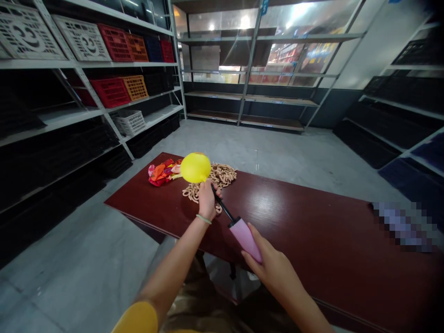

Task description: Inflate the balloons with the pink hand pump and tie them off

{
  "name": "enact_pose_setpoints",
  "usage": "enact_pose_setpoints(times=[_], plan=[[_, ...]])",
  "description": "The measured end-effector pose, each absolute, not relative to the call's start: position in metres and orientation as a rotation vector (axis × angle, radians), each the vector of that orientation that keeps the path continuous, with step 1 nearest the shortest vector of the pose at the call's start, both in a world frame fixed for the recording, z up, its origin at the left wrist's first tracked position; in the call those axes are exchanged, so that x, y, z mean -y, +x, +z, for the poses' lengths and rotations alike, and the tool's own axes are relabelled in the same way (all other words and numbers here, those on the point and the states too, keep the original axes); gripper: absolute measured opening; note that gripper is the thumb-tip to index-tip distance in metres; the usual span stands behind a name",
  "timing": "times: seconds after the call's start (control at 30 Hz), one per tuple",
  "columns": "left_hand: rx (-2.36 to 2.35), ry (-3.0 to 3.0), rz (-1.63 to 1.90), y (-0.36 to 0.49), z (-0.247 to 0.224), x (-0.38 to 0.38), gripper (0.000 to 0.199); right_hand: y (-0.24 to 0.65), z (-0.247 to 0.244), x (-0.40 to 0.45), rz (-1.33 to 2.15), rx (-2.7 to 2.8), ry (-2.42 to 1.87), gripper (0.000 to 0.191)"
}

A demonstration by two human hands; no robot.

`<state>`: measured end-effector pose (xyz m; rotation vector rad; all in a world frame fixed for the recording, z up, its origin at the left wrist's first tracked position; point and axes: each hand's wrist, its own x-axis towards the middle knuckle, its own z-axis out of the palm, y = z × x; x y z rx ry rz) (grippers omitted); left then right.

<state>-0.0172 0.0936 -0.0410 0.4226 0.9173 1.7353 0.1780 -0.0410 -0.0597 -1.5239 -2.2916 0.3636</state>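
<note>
A yellow balloon (195, 167), partly inflated, stands above the table's far edge. My left hand (207, 202) is closed around the balloon's neck and the front end of a hand pump, which its fingers partly hide. The pump (244, 237) has a lilac-pink barrel and a black rod running up to my left hand. My right hand (267, 259) grips the barrel at its lower end. Just beyond my left hand lies a heap of beige rope-like loops (226, 175). To its left is a pile of limp red, orange and pink balloons (161, 173).
The dark red-brown table (294, 208) stretches across in front of me. A blurred-out purple item (402, 226) lies at its right end. Metal shelves with coloured crates (113, 92) stand on the left, more shelving (277, 99) at the back and dark racks on the right.
</note>
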Motion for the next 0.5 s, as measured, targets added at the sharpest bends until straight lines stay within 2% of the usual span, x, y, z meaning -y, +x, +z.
enact_pose_setpoints(times=[0.2, 0.5], plan=[[-0.883, 0.508, 1.589, 0.004, -0.046, -0.075, 0.024, 0.159, -0.059, 0.027, 0.424, 2.236, -1.530, 0.066], [-0.860, 0.471, 1.739, -0.058, -0.037, -0.114, 0.016, 0.201, -0.065, 0.057, 0.584, 2.311, -1.524, 0.069]])
